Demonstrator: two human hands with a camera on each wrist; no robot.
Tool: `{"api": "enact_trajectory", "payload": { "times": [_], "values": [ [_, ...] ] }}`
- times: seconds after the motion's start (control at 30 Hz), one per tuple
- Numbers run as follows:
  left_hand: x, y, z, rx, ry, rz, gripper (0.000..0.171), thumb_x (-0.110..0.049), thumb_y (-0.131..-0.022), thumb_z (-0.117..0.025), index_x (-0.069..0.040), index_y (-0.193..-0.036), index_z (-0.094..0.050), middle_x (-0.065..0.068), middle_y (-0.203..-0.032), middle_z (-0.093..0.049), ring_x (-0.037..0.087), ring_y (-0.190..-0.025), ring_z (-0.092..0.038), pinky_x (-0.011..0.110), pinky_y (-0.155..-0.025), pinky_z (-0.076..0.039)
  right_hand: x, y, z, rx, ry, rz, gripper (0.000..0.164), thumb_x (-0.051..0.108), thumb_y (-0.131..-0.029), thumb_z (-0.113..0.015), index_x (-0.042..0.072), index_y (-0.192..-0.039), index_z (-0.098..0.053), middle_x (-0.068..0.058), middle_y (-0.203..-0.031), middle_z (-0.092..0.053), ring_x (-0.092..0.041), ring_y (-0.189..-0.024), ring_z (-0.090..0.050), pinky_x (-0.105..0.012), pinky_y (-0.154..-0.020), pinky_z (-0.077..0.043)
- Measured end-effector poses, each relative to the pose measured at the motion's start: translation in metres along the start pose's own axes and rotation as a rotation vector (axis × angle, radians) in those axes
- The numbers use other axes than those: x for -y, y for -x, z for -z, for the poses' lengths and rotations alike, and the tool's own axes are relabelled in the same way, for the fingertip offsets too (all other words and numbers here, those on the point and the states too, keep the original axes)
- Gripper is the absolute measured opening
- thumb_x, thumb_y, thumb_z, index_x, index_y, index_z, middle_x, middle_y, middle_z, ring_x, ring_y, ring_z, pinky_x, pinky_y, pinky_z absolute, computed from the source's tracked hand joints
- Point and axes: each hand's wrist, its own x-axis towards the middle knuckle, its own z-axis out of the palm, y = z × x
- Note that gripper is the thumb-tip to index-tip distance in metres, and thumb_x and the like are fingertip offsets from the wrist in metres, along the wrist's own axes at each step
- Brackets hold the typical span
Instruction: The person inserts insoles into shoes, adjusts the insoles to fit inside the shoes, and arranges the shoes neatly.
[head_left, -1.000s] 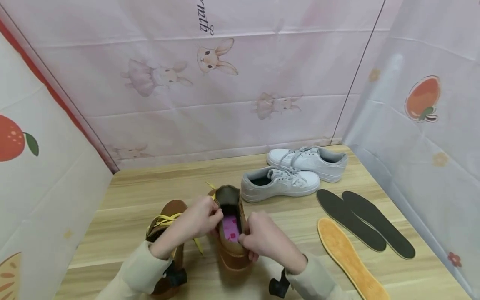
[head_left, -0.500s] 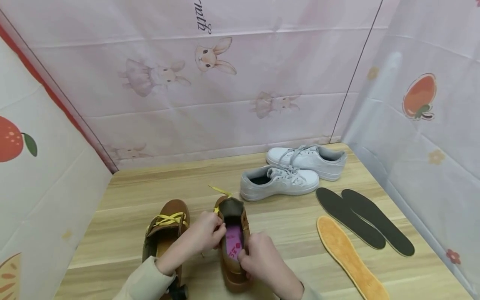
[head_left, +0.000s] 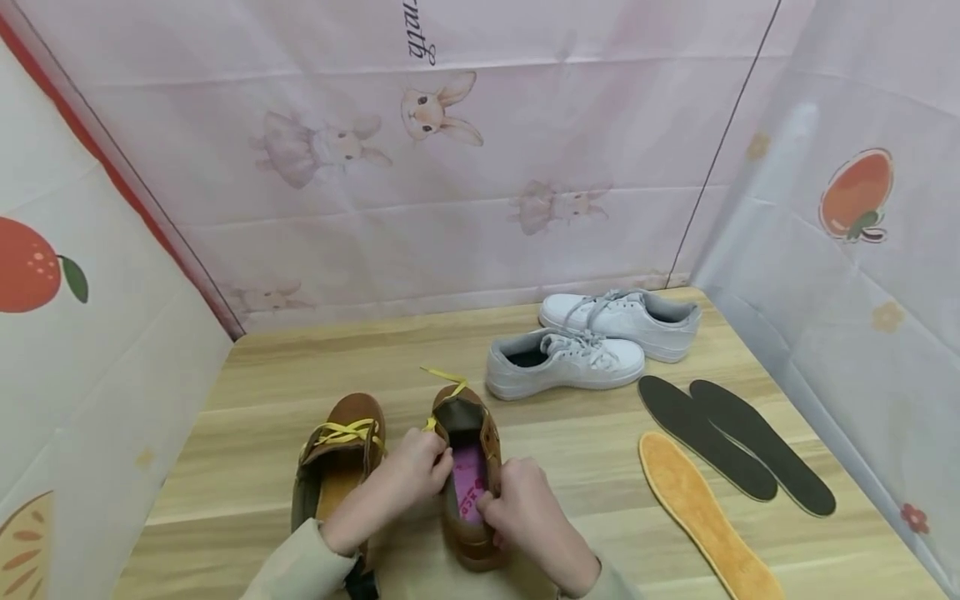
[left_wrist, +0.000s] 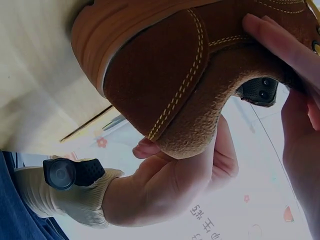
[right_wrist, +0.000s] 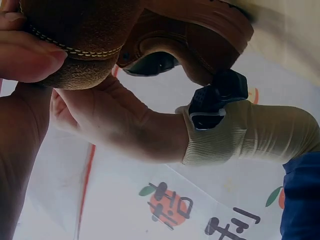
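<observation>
And both arms are in play here, left forearm (head_left: pixel 367 512) slanting up to the right, right forearm (head_left: pixel 566 554) slanting up to the left, each bare between hand and pale sleeve (head_left: pixel 296 567)! The left hand (head_left: pixel 415 463) is knuckles up, fingers bent under, thumb on the inner side, and that is a pinch! Just across a narrow gap, a little nearer the body, the right hand (head_left: pixel 517 507) answers: thumb bent inward, fingers curled beneath it, gripping too, the pair apart but almost mirrored
</observation>
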Motion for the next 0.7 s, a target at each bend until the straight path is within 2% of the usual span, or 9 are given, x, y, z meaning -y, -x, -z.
{"api": "enact_trajectory", "payload": {
  "times": [0.27, 0.37, 0.5, 0.6, 0.7],
  "values": [
    [-0.002, -0.004, 0.001, 0.016, -0.044, 0.031, 0.037, -0.005, -0.089, -0.052, -0.013, -0.054, -0.043, -0.007, -0.046, -0.039, 0.002, -0.037, -0.036, 0.018, -0.035, -0.031, -0.004, -0.005, -0.003, -0.053, 0.023, 0.02, 0.033, -0.001, -0.069, -0.056, 0.012, -0.04, -0.047, 0.01, -0.032, -0.042, -0.002, -0.024, -0.042, -0.023, -0.026, -0.035],
    [-0.005, -0.004, 0.003, 0.01, -0.059, 0.045, 0.034, -0.004, -0.087, -0.054, -0.011, -0.055, -0.044, -0.004, -0.049, -0.042, 0.005, -0.038, -0.039, 0.019, -0.035, -0.032, -0.005, -0.005, 0.0, -0.054, 0.074, 0.043, 0.035, 0.003, -0.072, -0.061, 0.013, -0.041, -0.046, 0.011, -0.035, -0.042, 0.001, -0.026, -0.039, -0.02, -0.027, -0.033],
    [-0.01, -0.004, 0.009, 0.012, -0.088, 0.117, 0.03, -0.008, -0.085, -0.059, -0.009, -0.058, -0.048, 0.0, -0.052, -0.046, 0.008, -0.039, -0.041, 0.02, -0.035, -0.034, -0.005, -0.004, 0.011, -0.04, 0.148, 0.069, 0.039, 0.013, -0.078, -0.066, 0.014, -0.043, -0.048, 0.011, -0.038, -0.041, 0.002, -0.03, -0.035, -0.018, -0.03, -0.031],
    [-0.014, -0.006, 0.016, -0.014, -0.136, 0.171, 0.03, -0.016, -0.086, -0.062, -0.009, -0.06, -0.051, -0.001, -0.052, -0.045, 0.008, -0.038, -0.041, 0.022, -0.036, -0.034, -0.004, -0.003, 0.023, -0.029, 0.165, 0.069, 0.037, 0.02, -0.083, -0.065, 0.014, -0.048, -0.055, 0.011, -0.041, -0.044, 0.001, -0.032, -0.038, -0.019, -0.034, -0.034],
    [-0.017, -0.011, 0.022, -0.071, -0.205, 0.184, 0.034, -0.022, -0.086, -0.065, -0.009, -0.059, -0.05, -0.001, -0.05, -0.041, 0.009, -0.038, -0.038, 0.023, -0.036, -0.032, -0.001, 0.001, 0.036, -0.028, 0.184, 0.052, 0.029, 0.028, -0.086, -0.063, 0.014, -0.06, -0.064, 0.013, -0.043, -0.046, 0.0, -0.034, -0.042, -0.022, -0.039, -0.037]
  ]
}}
